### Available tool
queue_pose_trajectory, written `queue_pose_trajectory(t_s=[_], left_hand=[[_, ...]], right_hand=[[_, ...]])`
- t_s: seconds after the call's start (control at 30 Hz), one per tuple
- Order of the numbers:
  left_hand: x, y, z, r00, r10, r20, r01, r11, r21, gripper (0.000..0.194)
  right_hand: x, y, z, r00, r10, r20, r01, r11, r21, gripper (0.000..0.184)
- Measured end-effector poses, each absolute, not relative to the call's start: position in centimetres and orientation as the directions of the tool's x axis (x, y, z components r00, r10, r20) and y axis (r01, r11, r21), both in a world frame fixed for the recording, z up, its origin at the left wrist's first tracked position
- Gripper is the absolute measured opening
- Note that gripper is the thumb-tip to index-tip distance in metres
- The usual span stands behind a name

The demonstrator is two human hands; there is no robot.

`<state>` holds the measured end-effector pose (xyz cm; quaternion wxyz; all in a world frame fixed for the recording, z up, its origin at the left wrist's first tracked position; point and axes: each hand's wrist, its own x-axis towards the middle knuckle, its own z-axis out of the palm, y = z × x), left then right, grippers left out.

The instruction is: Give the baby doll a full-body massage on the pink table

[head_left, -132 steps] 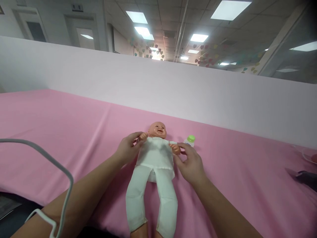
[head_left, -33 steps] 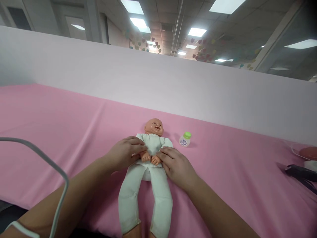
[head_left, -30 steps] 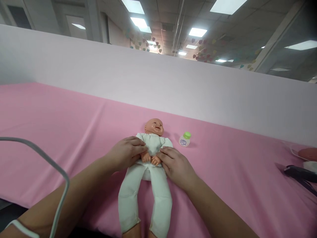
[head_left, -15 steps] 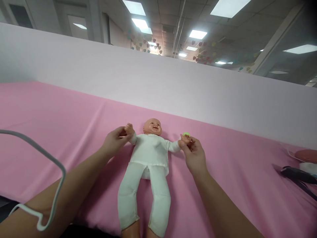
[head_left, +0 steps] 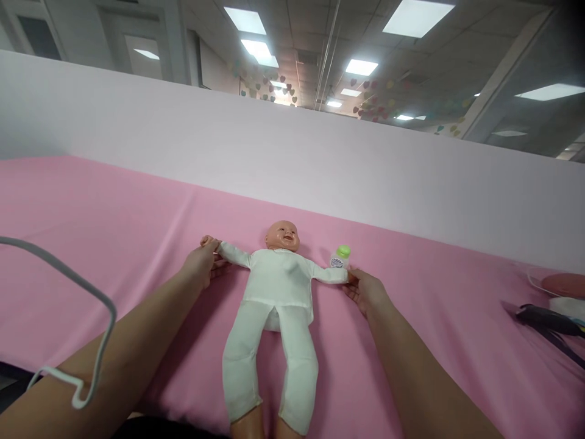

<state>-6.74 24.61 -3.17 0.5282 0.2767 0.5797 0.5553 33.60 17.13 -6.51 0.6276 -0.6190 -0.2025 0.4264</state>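
A baby doll with a white cloth body lies on its back on a pink sheet, head toward the white wall. Both its arms are stretched out sideways. My left hand is closed on the doll's hand at the left, thumb on top. At the right, my right hand pinches the doll's other hand, which is mostly hidden by my fingers. Just behind that doll arm stands a small bottle with a green cap and a printed label.
A white cable or wire loops across the left side, over my left forearm. On the right lie a black handled object, a white cloth and a reddish round thing. A low white wall runs behind the sheet.
Both my hands have moved outward, drawing the doll's arms from bent to straight out. The bottle behind the right doll arm, mostly covered before, now shows.
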Motion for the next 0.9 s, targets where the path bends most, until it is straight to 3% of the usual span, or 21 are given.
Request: queue_pose_trajectory(t_s=[0.2, 0.37, 0.43, 0.53, 0.7, 0.8, 0.9], left_hand=[[-7.0, 24.4, -3.2, -0.256, 0.928, -0.271, -0.258, 0.205, 0.944, 0.024], [-6.9, 23.0, -2.4, -0.246, 0.968, -0.049, -0.125, 0.018, 0.992, 0.038], [-6.5, 21.9, -1.8, -0.214, 0.971, 0.108, 0.018, -0.107, 0.994, 0.040], [-5.4, 20.2, -1.1, -0.057, 0.943, 0.327, 0.289, -0.298, 0.910, 0.034], [-3.8, 18.7, -1.4, 0.189, 0.865, 0.464, 0.468, -0.495, 0.732, 0.028], [-3.4, 18.8, -2.2, 0.338, 0.796, 0.502, 0.521, -0.602, 0.605, 0.026], [-3.2, 18.8, -2.7, 0.405, 0.749, 0.525, 0.589, -0.653, 0.476, 0.029]], right_hand=[[33.2, 16.9, -6.1, 0.570, 0.785, -0.244, -0.317, -0.065, -0.946, 0.031], [31.1, 16.0, -4.4, 0.590, 0.806, -0.056, -0.289, 0.146, -0.946, 0.038], [29.7, 15.2, -3.6, 0.590, 0.804, 0.075, -0.182, 0.223, -0.958, 0.050], [27.5, 13.7, -3.0, 0.488, 0.815, 0.313, 0.112, 0.297, -0.948, 0.059], [24.6, 12.0, -3.2, 0.142, 0.888, 0.438, 0.401, 0.353, -0.845, 0.030], [23.6, 11.5, -3.1, -0.038, 0.872, 0.488, 0.585, 0.415, -0.697, 0.026], [23.0, 11.2, -2.9, -0.213, 0.822, 0.528, 0.698, 0.506, -0.507, 0.035]])
